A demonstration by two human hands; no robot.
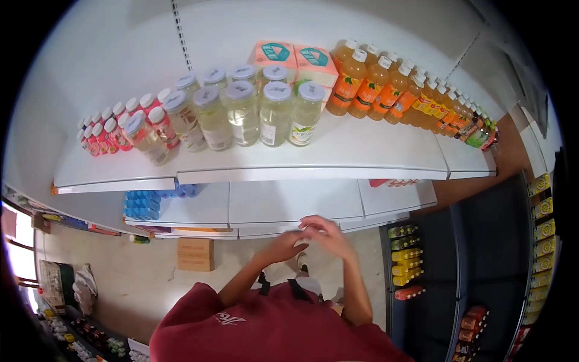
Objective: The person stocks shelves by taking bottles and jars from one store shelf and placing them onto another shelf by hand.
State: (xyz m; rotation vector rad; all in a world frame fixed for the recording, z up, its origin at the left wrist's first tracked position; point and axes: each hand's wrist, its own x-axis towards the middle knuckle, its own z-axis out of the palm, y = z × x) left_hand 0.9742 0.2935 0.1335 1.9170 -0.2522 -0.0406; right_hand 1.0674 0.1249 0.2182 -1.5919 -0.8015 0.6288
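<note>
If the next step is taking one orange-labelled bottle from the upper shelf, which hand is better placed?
Probably the right hand: it is nearer the orange-labelled bottles, which stand toward the right of the shelf. The left hand is farther left.

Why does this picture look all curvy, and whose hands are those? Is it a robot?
No robot here! It's a person with two bare hands. The only picture comes from a camera worn on their head, looking forward and down, so you also see their dark red shirt at the bottom. The view looks bent, with dark corners.

The left hand and right hand are close together, overlapping in the picture. I can't tell whether they hold something small.

In front is a white shelf. On it stand pink bottles with white caps, glass jars with lids, pink boxes and a long row of orange bottles.
</note>
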